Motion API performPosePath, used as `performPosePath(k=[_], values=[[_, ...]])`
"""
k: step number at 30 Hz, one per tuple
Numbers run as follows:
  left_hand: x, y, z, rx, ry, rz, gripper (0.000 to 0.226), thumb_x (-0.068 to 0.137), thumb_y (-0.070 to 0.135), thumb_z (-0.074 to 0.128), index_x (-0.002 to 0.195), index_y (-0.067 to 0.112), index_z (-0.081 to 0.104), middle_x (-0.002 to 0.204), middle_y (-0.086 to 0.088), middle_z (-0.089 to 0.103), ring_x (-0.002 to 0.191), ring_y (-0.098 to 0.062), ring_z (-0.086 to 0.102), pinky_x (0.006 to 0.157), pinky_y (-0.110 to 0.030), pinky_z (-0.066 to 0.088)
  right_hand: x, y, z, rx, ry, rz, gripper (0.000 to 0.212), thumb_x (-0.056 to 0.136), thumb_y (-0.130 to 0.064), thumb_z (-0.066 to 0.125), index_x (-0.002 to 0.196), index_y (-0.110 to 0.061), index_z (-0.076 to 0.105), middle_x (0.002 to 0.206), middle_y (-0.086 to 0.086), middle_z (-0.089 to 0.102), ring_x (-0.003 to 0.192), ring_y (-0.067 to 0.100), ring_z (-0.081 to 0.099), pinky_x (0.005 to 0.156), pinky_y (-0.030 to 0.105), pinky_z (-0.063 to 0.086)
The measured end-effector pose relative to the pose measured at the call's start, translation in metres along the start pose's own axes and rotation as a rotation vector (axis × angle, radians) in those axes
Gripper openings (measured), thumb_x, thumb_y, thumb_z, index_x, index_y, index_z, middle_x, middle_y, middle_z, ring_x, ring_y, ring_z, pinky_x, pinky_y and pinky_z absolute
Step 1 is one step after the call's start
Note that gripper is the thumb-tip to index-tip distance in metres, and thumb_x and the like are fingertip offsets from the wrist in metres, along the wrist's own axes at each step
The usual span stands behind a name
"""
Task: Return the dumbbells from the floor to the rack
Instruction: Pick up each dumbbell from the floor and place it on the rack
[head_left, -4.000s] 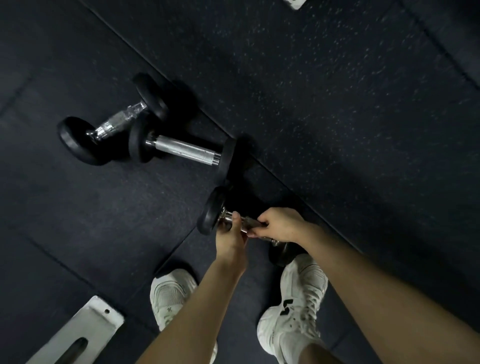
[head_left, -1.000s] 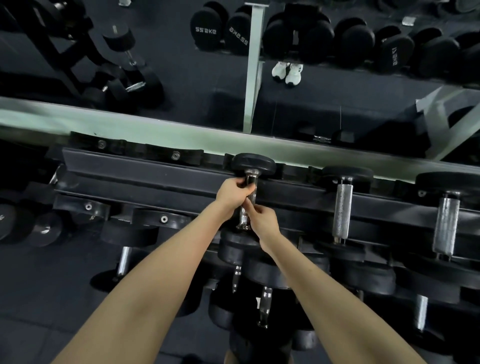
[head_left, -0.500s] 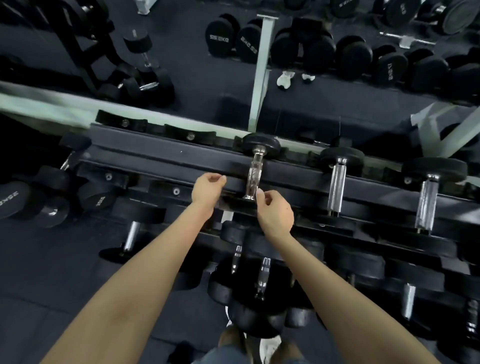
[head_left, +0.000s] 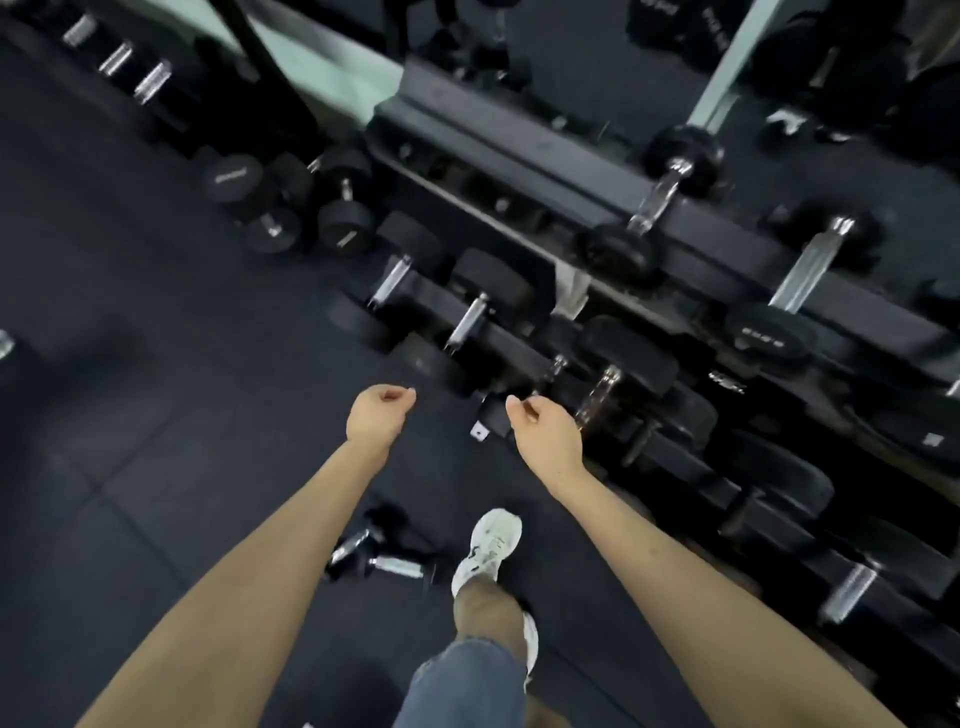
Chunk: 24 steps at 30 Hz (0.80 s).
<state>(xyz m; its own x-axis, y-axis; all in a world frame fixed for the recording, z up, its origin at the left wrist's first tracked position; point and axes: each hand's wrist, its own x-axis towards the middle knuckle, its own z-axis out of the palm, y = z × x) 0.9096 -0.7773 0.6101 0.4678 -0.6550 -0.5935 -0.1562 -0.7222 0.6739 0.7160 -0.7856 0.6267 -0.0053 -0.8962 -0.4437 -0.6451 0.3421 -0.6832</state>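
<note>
Above the dark rubber floor (head_left: 130, 415), both bare hands hang in the air with nothing in them. On the left, the left hand (head_left: 376, 413) has its fingers curled loosely inward, thumb tip close to the forefinger, touching no object. To its right, the right hand (head_left: 545, 428) is shaped much the same, fingers half curled and slack, just short of the lowest row of weights without contact.

Down on the floor, below and between the two forearms, two small dumbbells (head_left: 379, 553) lie close together, their chrome handles angled toward each other, just left of a white shoe (head_left: 488, 551). A leg in blue denim (head_left: 467, 686) rises from that shoe toward the bottom edge of the view.

Further left, near the left end of the rack, several larger black dumbbells (head_left: 291, 202) sit in a cluster on the floor.

Across the right half runs the black rack (head_left: 519, 140), slanting from upper centre to lower right in several tiers. On its top tier a small dumbbell (head_left: 652, 200) rests across the rails, one head at the back edge and one at the front; a longer one (head_left: 805, 275) lies further right. Lower tiers hold more black-headed weights with chrome handles. Behind the rack a pale green frame (head_left: 722, 73) edges what looks like a mirror. Much of the picture is blurred.
</note>
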Motion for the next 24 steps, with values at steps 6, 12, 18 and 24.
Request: performPosePath(k=[6,12,18,24], values=[[-0.034,-0.116,-0.055,-0.036,0.113,-0.180,0.018,0.087,0.030,0.061,0.095,0.014,0.063,0.094,-0.008,0.067,0.099,-0.030,0.063,0.095,-0.046,0.051,-0.049,0.029,0.076,-0.120,-0.239,-0.009,0.044,0.097,-0.035,0.044,0.059,-0.014,0.037,0.059,-0.003,0.043,0.071,0.022,0.048,0.065,0.031,0.033],[-0.040,-0.218,-0.082,-0.095,0.172,-0.352,0.018,0.088,0.027,0.060,0.094,0.011,0.065,0.088,-0.012,0.066,0.081,-0.023,0.058,0.092,-0.047,0.053,-0.066,0.059,0.157,-0.265,-0.417,-0.011,0.039,0.097,-0.036,0.043,0.065,-0.014,0.044,0.066,-0.003,0.051,0.075,0.020,0.052,0.068,0.030,0.037],[-0.024,-0.333,-0.075,-0.230,0.139,-0.533,0.021,0.089,0.027,0.059,0.099,0.009,0.064,0.065,-0.002,0.056,0.059,-0.018,0.050,0.076,-0.037,0.049,-0.060,0.106,0.256,-0.406,-0.537,0.028,0.034,0.097,-0.039,0.044,0.093,-0.009,0.061,0.098,0.006,0.070,0.095,0.025,0.063,0.070,0.030,0.040],[0.038,-0.448,-0.041,-0.332,0.088,-0.638,0.021,0.091,0.031,0.057,0.091,0.011,0.060,0.088,-0.008,0.065,0.077,-0.022,0.059,0.087,-0.042,0.055,-0.034,0.184,0.367,-0.497,-0.570,0.079,0.038,0.096,-0.042,0.046,0.106,-0.010,0.063,0.103,0.003,0.070,0.100,0.022,0.064,0.078,0.029,0.044]])
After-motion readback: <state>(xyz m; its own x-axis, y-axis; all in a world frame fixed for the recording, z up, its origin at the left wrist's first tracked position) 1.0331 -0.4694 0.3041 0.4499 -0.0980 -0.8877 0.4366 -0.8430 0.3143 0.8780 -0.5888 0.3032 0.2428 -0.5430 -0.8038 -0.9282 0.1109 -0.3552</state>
